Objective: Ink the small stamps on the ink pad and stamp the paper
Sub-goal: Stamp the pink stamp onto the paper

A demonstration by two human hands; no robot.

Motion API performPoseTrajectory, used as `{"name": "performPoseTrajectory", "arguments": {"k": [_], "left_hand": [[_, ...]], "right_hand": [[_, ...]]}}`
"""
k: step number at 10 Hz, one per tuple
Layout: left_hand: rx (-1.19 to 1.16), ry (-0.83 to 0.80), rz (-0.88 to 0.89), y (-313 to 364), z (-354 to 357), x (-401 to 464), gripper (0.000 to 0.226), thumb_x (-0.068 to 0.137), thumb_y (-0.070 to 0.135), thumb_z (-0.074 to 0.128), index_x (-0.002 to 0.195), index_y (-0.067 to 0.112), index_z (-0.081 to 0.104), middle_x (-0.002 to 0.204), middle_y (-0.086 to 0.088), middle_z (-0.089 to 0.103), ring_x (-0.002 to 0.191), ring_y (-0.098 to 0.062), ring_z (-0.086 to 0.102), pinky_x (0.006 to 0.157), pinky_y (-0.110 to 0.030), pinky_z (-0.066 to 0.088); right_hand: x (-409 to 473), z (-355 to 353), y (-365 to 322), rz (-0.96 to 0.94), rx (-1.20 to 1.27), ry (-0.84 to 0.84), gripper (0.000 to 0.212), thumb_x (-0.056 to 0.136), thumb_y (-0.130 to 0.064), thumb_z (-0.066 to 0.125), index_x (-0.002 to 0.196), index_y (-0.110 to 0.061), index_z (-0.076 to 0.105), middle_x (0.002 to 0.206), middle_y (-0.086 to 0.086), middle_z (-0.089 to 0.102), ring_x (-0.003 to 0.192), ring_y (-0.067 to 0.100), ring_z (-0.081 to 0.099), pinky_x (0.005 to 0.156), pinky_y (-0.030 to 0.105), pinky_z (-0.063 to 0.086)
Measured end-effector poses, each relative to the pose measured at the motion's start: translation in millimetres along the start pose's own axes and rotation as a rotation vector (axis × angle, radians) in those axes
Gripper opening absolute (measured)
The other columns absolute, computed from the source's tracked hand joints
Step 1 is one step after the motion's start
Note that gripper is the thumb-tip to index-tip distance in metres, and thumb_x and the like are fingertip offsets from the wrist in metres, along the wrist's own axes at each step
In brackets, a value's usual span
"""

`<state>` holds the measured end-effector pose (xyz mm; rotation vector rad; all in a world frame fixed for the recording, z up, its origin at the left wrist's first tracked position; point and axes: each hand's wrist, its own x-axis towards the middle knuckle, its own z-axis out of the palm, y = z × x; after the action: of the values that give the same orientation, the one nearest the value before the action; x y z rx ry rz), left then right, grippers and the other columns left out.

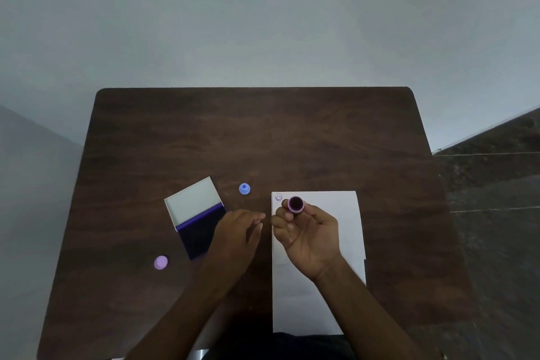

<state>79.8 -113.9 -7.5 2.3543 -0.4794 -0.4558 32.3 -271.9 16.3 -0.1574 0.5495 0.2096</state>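
Left to right on counter (263,131): purple cap (160,262), open ink pad (197,218) with lid hinged away, blue stamp (244,188) upright. Left hand (238,232) loosely open, empty, beside pad. Right hand (306,232) pinches purple stamp (296,204) above paper (347,213), axis tilted, inked face toward camera; smiley print (278,197) just left of it

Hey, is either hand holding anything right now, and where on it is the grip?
The right hand holds a small purple stamp by its sides, fingertips around the barrel, dark face turned up. The left hand holds nothing.
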Motion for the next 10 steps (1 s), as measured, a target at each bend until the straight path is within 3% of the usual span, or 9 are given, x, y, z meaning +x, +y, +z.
{"name": "performPoseTrajectory", "arguments": {"k": [1,3,4,5,6,7,8,9,10], "left_hand": [[0.009,-0.054,-0.114,-5.0,15.1,12.8,0.031,0.091,0.019,0.058,0.122,0.016,0.059,0.124,-0.005,0.059,0.116,-0.018,0.053,0.101,-0.025,0.038],[0.106,-0.285,-0.255,-12.0,36.2,46.5,0.043,0.093,0.026,0.059,0.134,0.023,0.046,0.142,-0.007,0.046,0.129,-0.014,0.041,0.111,-0.021,0.025],[0.120,-0.194,-0.308,-11.9,41.8,52.6,0.043,0.092,0.031,0.058,0.134,0.022,0.048,0.140,-0.003,0.050,0.126,-0.019,0.047,0.109,-0.030,0.031],[0.171,-0.147,-0.255,-6.9,44.6,54.8,0.042,0.092,0.036,0.057,0.131,0.022,0.053,0.134,-0.002,0.057,0.121,-0.019,0.054,0.106,-0.030,0.036],[0.213,-0.194,-0.279,-3.9,48.0,63.5,0.047,0.092,0.042,0.054,0.134,0.021,0.051,0.137,-0.003,0.055,0.123,-0.021,0.052,0.107,-0.033,0.035],[0.185,-0.165,-0.243,-4.6,55.7,64.0,0.046,0.092,0.042,0.055,0.132,0.020,0.053,0.135,-0.003,0.056,0.122,-0.018,0.052,0.107,-0.031,0.034],[0.065,-0.204,-0.364,-5.8,59.4,66.4,0.046,0.091,0.039,0.059,0.130,0.017,0.052,0.135,-0.004,0.054,0.121,-0.018,0.051,0.108,-0.029,0.033],[0.010,-0.155,-0.355,-8.4,63.7,69.3,0.045,0.089,0.038,0.062,0.126,0.014,0.056,0.129,-0.005,0.058,0.114,-0.017,0.056,0.107,-0.030,0.039],[-0.016,-0.079,-0.376,-9.7,65.5,73.2,0.039,0.084,0.038,0.068,0.113,0.013,0.061,0.115,-0.006,0.064,0.097,-0.011,0.056,0.091,-0.022,0.041]], "right_hand": [[1.0,-5.8,-4.3,-0.011,0.004,0.014,0.024,0.087,-0.021,0.053,0.099,-0.001,0.059,0.077,0.012,0.055,0.062,0.018,0.047,0.053,0.027,0.043],[8.8,-20.8,-21.3,-0.124,-0.245,0.307,0.024,0.082,-0.018,0.071,0.097,0.000,0.070,0.077,0.011,0.061,0.064,0.016,0.054,0.060,0.026,0.050],[15.3,-26.7,-29.9,-0.284,-0.646,0.501,0.035,0.068,-0.029,0.083,0.090,-0.003,0.073,0.072,0.013,0.064,0.059,0.021,0.054,0.057,0.029,0.049],[25.8,-33.1,-33.5,-0.422,-1.156,0.716,0.027,0.072,-0.042,0.079,0.079,-0.016,0.072,0.066,0.003,0.070,0.054,0.020,0.060,0.057,0.028,0.053],[39.4,-36.6,-33.4,-0.532,-1.513,0.829,0.022,0.077,-0.046,0.072,0.071,-0.027,0.062,0.064,-0.017,0.063,0.059,0.008,0.061,0.052,0.006,0.045],[51.7,-40.8,-28.3,-0.613,-1.580,0.790,0.020,0.079,-0.041,0.071,0.073,-0.031,0.056,0.065,-0.025,0.056,0.059,0.002,0.057,0.051,0.000,0.040],[59.4,-47.1,-25.3,-0.608,-1.588,0.759,0.020,0.079,-0.040,0.072,0.078,-0.025,0.058,0.071,-0.016,0.061,0.062,0.005,0.058,0.052,0.003,0.039],[62.9,-54.5,-23.8,-0.624,-1.598,0.723,0.021,0.079,-0.037,0.073,0.078,-0.024,0.056,0.072,-0.012,0.061,0.061,0.003,0.057,0.052,0.002,0.042],[65.2,-60.8,-22.6,-0.572,-1.653,0.719,0.021,0.081,-0.038,0.070,0.079,-0.025,0.054,0.076,-0.010,0.061,0.063,0.001,0.055,0.050,0.002,0.039]]}}
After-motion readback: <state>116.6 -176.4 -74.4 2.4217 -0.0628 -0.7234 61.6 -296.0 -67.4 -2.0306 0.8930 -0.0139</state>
